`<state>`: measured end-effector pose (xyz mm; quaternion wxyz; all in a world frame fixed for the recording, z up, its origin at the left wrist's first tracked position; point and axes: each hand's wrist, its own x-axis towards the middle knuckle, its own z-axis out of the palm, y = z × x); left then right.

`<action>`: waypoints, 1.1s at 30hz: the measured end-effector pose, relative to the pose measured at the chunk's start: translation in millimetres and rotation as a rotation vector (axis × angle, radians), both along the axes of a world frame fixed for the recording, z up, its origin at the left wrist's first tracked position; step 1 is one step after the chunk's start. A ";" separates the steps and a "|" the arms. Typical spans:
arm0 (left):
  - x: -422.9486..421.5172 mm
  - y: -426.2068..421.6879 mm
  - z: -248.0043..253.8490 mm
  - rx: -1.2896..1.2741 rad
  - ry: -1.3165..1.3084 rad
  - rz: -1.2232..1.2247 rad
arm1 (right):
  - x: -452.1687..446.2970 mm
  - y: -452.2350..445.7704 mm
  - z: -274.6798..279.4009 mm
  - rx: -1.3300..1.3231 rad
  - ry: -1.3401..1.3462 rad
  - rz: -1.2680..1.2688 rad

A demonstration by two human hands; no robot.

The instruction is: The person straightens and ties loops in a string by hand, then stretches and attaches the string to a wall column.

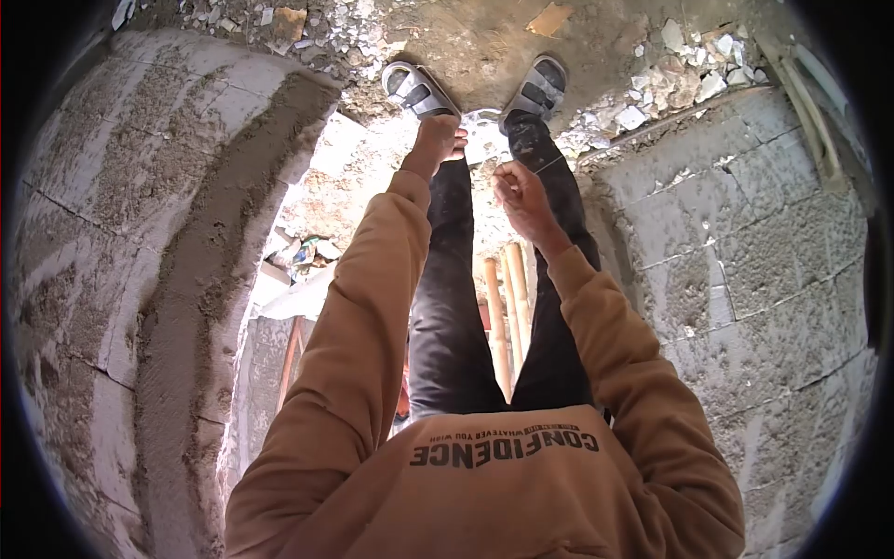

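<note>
My left hand (pixel 436 147) reaches down in front of my left leg, near the left sandal (pixel 414 88). Its fingers are curled, and whatever they hold, if anything, is hidden. In front of my right leg, my right hand (pixel 523 199) is closed in a pinch. A thin pale strand (pixel 551 166), like string or wire, runs from its fingers across the dark trousers; its kind and far end are unclear. The right sandal (pixel 536 91) stands on the dusty floor just beyond the hands.
Block walls smeared with mortar flank me: a left wall (pixel 84 233) with a wet grey band (pixel 191 270), and a right wall (pixel 754 242). Broken rubble (pixel 684 74) lies by the floor's edges. Wooden poles (pixel 507 298) show between my legs in a brightly lit gap.
</note>
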<state>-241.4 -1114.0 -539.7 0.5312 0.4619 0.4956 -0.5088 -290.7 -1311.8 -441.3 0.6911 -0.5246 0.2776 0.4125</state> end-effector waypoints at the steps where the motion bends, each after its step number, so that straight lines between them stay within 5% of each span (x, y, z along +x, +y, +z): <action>1: -4.7 -5.7 1.8 -0.045 0.004 0.033 | -2.8 -2.6 0.6 0.005 0.012 0.010; 7: -26.5 -14.0 40.6 -0.136 -0.096 0.295 | -21.5 -10.4 -5.7 0.020 -0.006 0.067; 12: -33.9 1.2 122.3 -0.055 -0.169 0.384 | -14.2 -25.4 30.3 -0.324 -0.263 0.417; 18: -35.0 -10.4 222.3 0.080 -0.182 0.522 | 23.2 -40.6 143.2 0.126 -0.154 0.288; 22: -75.2 -11.4 236.6 0.005 -0.307 0.485 | 8.0 -21.1 201.6 0.221 -0.069 0.301; 26: -106.7 -17.2 241.6 0.020 -0.280 0.799 | -30.0 3.6 232.9 0.060 -0.169 0.501; 33: -142.3 14.5 222.6 -0.127 -0.288 1.040 | -124.0 46.4 205.9 -0.216 -0.300 0.503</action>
